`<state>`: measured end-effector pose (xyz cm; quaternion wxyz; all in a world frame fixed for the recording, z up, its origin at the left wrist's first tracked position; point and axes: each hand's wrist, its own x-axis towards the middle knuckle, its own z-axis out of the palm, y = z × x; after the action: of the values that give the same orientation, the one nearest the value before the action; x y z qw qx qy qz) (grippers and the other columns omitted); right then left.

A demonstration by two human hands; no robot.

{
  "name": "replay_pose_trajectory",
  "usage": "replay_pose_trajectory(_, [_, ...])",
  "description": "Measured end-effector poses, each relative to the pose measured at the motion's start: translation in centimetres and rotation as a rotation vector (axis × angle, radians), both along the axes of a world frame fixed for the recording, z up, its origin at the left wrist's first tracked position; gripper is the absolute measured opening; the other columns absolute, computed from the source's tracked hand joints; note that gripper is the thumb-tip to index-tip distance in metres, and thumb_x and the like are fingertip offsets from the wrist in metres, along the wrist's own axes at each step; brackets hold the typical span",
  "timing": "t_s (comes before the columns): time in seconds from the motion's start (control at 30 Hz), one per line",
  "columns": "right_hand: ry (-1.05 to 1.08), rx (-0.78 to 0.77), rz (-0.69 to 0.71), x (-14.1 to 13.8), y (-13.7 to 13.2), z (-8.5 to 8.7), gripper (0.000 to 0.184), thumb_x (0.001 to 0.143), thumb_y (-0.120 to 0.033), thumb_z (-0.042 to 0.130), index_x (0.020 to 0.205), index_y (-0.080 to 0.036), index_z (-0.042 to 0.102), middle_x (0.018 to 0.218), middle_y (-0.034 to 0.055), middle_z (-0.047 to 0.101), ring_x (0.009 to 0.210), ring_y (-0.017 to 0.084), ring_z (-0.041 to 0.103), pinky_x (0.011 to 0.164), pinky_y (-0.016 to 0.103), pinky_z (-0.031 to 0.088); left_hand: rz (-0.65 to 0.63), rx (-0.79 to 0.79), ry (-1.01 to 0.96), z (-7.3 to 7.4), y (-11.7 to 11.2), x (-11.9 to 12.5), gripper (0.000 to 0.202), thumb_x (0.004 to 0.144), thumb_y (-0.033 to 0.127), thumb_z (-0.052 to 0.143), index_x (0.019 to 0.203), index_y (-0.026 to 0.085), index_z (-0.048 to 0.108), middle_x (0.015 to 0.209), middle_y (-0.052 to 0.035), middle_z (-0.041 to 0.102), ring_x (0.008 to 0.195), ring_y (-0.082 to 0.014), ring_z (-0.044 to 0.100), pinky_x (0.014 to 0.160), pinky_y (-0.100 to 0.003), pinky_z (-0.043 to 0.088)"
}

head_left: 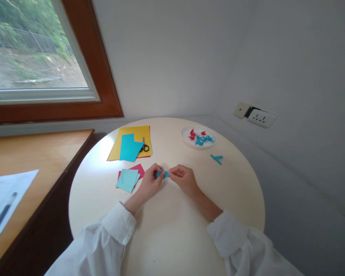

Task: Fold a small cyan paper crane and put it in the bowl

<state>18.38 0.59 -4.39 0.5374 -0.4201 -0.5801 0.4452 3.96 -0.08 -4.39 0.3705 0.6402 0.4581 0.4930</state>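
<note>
Spreading under both forearms, the round table [175, 237] leaves elbow room between them, its rim well apart from the fingers. Beyond the right hand [186, 179] stands a white plate [185, 138]. The left hand [149, 182] pinches a small blue paper piece [166, 174] mid-table; right fingertips nip its right end. It seems light, creasable, easily torn: best held by the edges.

White sheet [17, 182] near the right edge of the wooden desk [54, 147], pen [1, 218] aslant on it, brown-framed window [34, 50] above the desk's far edge — socket [261, 117] and smaller beige plate [241, 110] on the pale wall [172, 57].
</note>
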Motion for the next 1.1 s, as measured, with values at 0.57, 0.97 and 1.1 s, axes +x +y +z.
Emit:
replay_pose_trajectory(0.57, [0.051,-0.012,-0.013,-0.18,0.0,-0.04,0.011,0.057,-0.025,0.066,0.057,-0.018,0.057,0.059,0.0008,0.064,0.056,0.014,0.059,0.059,0.027,0.05,-0.009,-0.002,-0.055,-0.54,0.34,-0.2,0.015,0.074,0.027,0.057,0.069,0.019,0.046,0.069,0.0009,0.052,0.064,-0.0121,0.048,0.059,-0.025,0.037])
replay_pose_trajectory(0.97, [0.074,-0.019,-0.001,-0.16,0.03,-0.05,0.011,0.056,-0.025,0.067,0.057,-0.019,0.057,0.06,0.0004,0.065,0.056,0.013,0.059,0.059,0.027,0.05,-0.024,-0.001,-0.084,-0.53,0.48,-0.29,0.015,0.073,0.027,0.059,0.071,0.018,0.047,0.073,-0.0002,0.055,0.065,-0.0119,0.05,0.059,-0.025,0.038])
replay_pose_trajectory(1.1, [0.078,-0.016,-0.008,-0.2,-0.01,-0.04,0.012,0.056,-0.025,0.067,0.056,-0.018,0.057,0.06,0.0007,0.065,0.056,0.013,0.059,0.059,0.027,0.049,-0.023,0.001,-0.071,-0.56,0.51,-0.33,0.015,0.074,0.027,0.059,0.072,0.018,0.048,0.074,-0.0005,0.055,0.065,-0.012,0.05,0.06,-0.026,0.038])
